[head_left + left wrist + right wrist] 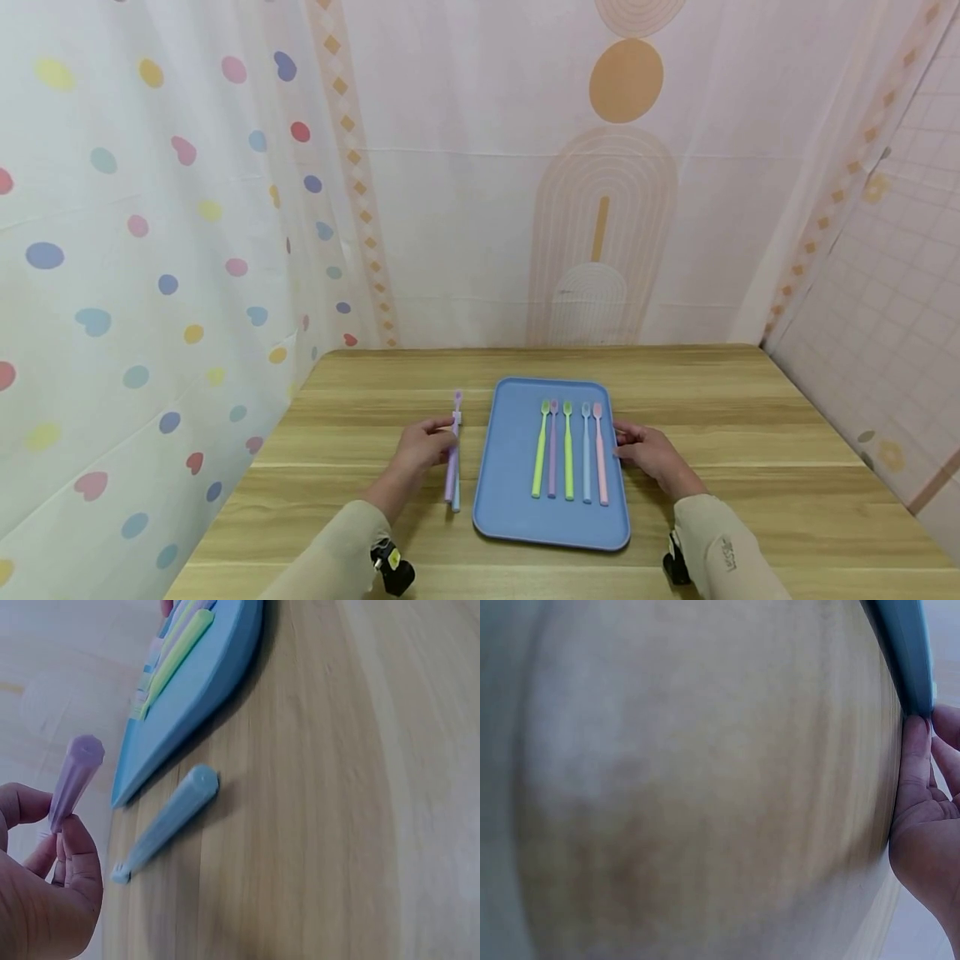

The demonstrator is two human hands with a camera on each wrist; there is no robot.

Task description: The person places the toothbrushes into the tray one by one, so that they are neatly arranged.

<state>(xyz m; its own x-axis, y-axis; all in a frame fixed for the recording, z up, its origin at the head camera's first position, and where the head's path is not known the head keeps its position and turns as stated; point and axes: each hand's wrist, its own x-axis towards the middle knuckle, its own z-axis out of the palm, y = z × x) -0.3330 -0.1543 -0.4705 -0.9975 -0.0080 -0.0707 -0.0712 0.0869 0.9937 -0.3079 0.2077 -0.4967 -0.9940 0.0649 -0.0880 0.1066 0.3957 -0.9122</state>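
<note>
My left hand (422, 446) pinches a purple toothbrush (452, 467) between thumb and fingers, left of the tray. In the left wrist view its purple handle end points up toward the camera. Just beneath it, a light blue toothbrush (169, 819) lies on the table, mostly covered by the purple one in the head view. On the tray's right side, my right hand (651, 454) holds the rim, with fingers at the edge of the blue tray (909, 660). Several toothbrushes lie side by side on the tray: green (539, 454), purple (552, 454), another green (568, 454), blue (587, 458) and pink (602, 458).
Everything stands on a wood-grain table (750, 417), whose far edge meets a patterned curtain (465, 208). A dotted curtain (187, 250) hangs on the left and a checked one (885, 333) on the right. A bare strip of tray (506, 467) shows left of its toothbrushes.
</note>
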